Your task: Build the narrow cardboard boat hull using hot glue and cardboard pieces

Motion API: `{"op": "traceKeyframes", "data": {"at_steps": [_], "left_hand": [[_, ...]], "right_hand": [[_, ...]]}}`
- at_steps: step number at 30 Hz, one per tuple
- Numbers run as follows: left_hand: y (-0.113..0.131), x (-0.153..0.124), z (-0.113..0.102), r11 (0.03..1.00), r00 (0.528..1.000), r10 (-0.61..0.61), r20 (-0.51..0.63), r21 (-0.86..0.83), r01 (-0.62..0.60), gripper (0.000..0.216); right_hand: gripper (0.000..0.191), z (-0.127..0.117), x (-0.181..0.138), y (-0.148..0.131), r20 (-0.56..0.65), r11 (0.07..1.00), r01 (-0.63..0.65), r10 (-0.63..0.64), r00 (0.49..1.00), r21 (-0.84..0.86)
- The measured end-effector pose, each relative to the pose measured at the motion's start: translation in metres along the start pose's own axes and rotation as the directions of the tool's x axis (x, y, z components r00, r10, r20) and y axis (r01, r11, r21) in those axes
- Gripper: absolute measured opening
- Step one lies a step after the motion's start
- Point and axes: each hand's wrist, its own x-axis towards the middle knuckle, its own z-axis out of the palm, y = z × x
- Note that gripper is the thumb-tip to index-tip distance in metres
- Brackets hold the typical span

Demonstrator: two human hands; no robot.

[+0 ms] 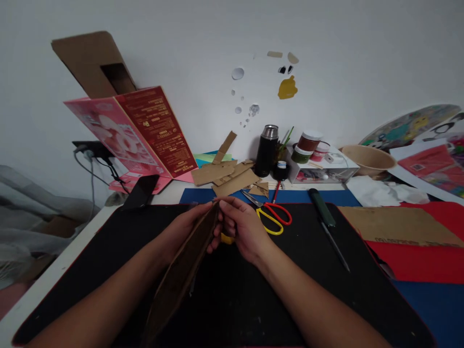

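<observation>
Both of my hands hold a long folded strip of cardboard (186, 263) above the black mat (235, 309). My left hand (181, 229) is closed along its left side, the fingers partly hidden behind it. My right hand (241, 224) pinches the far tip between thumb and fingers. The strip slants from that tip down toward me. A small yellow thing (227, 239) shows below my right fingers, mostly hidden. Just beyond my right hand lie scissors (270, 218) with one red and one yellow handle. Farther right rests a screwdriver-like tool (328, 222) with a dark green handle.
Cardboard scraps (226, 176) pile up behind my hands, near a black thermos (267, 151). A pink and red folder (145, 130) stands at left beside a phone (141, 192). Paint jars (308, 145) sit on a white box (326, 170). A flat cardboard piece (398, 224) lies at right.
</observation>
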Motion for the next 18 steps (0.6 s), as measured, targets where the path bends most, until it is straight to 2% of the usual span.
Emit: {"op": "traceKeyframes", "data": {"at_steps": [18], "left_hand": [[0.0013, 0.0003, 0.0061, 0.996, 0.997, 0.047, 0.065, -0.081, -0.042, 0.038]], "right_hand": [[0.029, -0.0004, 0.0007, 0.0008, -0.010, 1.000, 0.002, -0.002, 1.000, -0.021]]}}
